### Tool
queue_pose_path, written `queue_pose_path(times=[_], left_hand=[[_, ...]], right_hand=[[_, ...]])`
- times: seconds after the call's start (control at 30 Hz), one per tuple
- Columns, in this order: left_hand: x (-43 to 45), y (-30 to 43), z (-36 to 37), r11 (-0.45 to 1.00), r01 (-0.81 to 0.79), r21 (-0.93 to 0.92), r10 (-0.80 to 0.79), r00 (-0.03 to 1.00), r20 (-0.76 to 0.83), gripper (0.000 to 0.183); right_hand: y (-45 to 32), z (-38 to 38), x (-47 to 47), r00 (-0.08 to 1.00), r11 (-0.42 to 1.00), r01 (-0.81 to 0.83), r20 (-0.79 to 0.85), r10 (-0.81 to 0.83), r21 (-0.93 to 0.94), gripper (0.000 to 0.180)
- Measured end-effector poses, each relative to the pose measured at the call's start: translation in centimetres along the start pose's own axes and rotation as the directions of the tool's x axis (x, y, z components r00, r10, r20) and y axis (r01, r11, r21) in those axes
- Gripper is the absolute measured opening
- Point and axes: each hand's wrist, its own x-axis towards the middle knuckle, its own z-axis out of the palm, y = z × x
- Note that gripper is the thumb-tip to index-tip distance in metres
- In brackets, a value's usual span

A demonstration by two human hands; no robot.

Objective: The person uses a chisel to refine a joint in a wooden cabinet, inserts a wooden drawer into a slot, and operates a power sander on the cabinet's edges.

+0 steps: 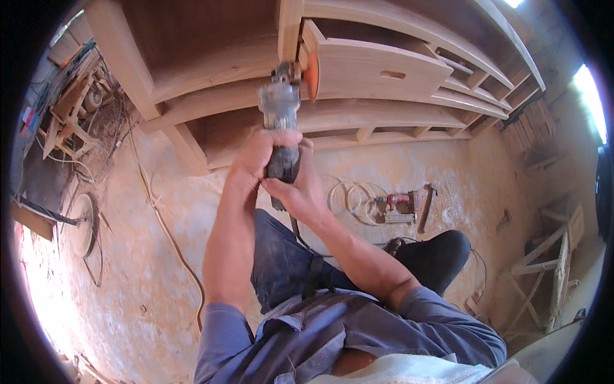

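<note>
Both hands grip an angle grinder [279,108] fitted with an orange sanding disc [312,76]. My left hand [259,151] wraps the body just behind the grey gear housing, its thumb across the top. Farther back, my right hand [302,189] holds the dark rear of the tool, with the cord trailing below. The disc stands on edge at the left end of a wooden drawer front [379,72], which has an oval finger slot. Whether it touches the wood I cannot tell. The drawer sits partly pulled out of an unfinished wooden cabinet [216,67].
On the dusty floor lie a red nail gun [403,204], a coiled pale hose [352,199] and a hammer [426,211]. A long hose [175,249] crosses at left near a round-based stand [82,225]. Wooden trestles [547,269] and stacked boards [530,125] stand at right.
</note>
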Motion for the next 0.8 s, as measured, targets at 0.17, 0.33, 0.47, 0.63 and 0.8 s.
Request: queue_pose_path(times=[0.17,0.33,0.47,0.63,0.8], left_hand=[[-0.4,1.1,0.3,0.995,-0.026,0.094,0.027,1.000,-0.012,0.029],[-0.1,-1.5,-0.2,0.996,0.074,-0.047,-0.075,0.997,-0.003,0.033],[-0.4,2.0,0.6,0.994,-0.069,0.089,0.064,0.996,0.054,0.029],[0.8,-0.6,-1.2,0.999,0.049,0.021,-0.049,0.999,0.014,0.025],[0.3,-0.5,-0.6,0.997,0.071,0.002,-0.071,0.997,-0.017,0.028]], right_hand=[[-1.2,0.2,0.4,0.995,0.995,0.099,0.001,-0.099,-0.018,0.070],[0.5,-0.1,-0.5,0.997,0.997,-0.075,0.021,0.075,-0.023,0.073],[-0.9,0.5,0.5,0.997,0.996,0.069,-0.038,-0.071,-0.056,0.073],[-0.2,0.6,0.4,1.000,1.000,-0.009,-0.016,0.009,0.016,0.072],[0.0,0.3,0.1,1.000,1.000,-0.023,-0.006,0.023,-0.013,0.072]])
